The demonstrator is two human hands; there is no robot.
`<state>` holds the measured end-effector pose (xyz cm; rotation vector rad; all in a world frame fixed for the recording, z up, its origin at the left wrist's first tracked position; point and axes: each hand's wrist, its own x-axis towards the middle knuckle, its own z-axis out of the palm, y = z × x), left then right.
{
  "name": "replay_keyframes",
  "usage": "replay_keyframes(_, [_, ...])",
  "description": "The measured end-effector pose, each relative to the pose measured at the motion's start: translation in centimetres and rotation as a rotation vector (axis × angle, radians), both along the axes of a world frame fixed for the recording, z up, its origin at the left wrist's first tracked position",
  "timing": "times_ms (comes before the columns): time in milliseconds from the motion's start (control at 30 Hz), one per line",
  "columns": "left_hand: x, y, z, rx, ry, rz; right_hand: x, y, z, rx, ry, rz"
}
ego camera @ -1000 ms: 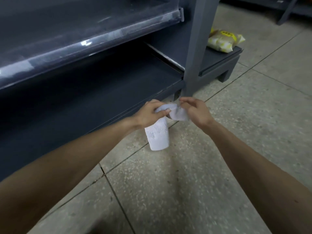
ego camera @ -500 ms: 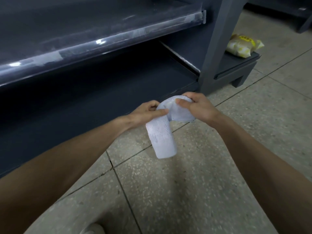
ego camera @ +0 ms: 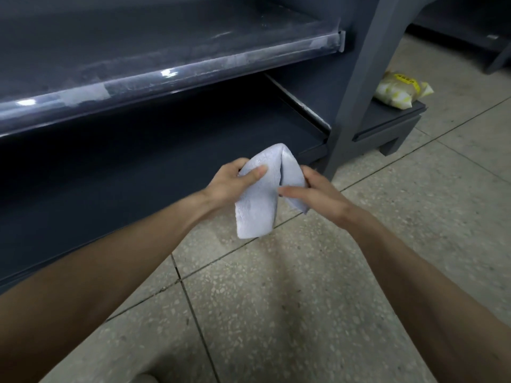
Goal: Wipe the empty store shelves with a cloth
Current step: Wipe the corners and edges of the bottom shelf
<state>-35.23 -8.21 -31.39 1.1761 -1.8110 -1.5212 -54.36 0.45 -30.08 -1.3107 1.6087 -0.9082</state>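
Note:
A pale blue cloth point(ego camera: 258, 205) is folded over and hangs between both hands, in front of the bottom shelf. My left hand point(ego camera: 229, 183) pinches its left fold with thumb on top. My right hand point(ego camera: 315, 193) grips its right fold. The dark grey bottom shelf point(ego camera: 166, 150) lies empty behind the cloth. Above it the upper shelf point(ego camera: 138, 42) is dusty, with a clear plastic strip point(ego camera: 171, 76) along its front edge.
A grey upright post point(ego camera: 362, 78) stands right of the shelves, on a low foot point(ego camera: 387, 131). A yellow and white packet point(ego camera: 401, 89) lies on the base beyond the post. Speckled floor tiles point(ego camera: 304, 299) spread below my arms.
The cloth has gone from a long hanging strip to a doubled fold held higher between both hands. The view has shifted left, so the post and packet sit further right.

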Motion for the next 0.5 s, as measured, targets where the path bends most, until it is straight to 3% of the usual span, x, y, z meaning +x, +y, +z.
replay_keyframes(133, [-0.4,-0.3,0.8,0.235,0.243,0.066,2.4,-0.7,-0.6,-0.052,-0.17,0.003])
replay_keyframes(233, [0.2,-1.2,0.9,0.29,0.246,0.06,3.0,-2.1,-1.4,-0.066,-0.238,-0.154])
replay_keyframes(367, [0.7,-2.8,-0.2,0.089,0.145,0.178,3.5,-4.1,-1.9,-0.044,-0.256,-0.297])
replay_keyframes(433, [1.1,-3.8,-1.3,-0.104,-0.005,0.28,3.3,-5.6,-1.4,-0.108,-0.031,-0.516])
replay_keyframes(500, [2.2,-5.0,-2.6,-0.372,-0.292,0.301,2.8,-7.2,-0.6,-0.212,0.235,-0.657])
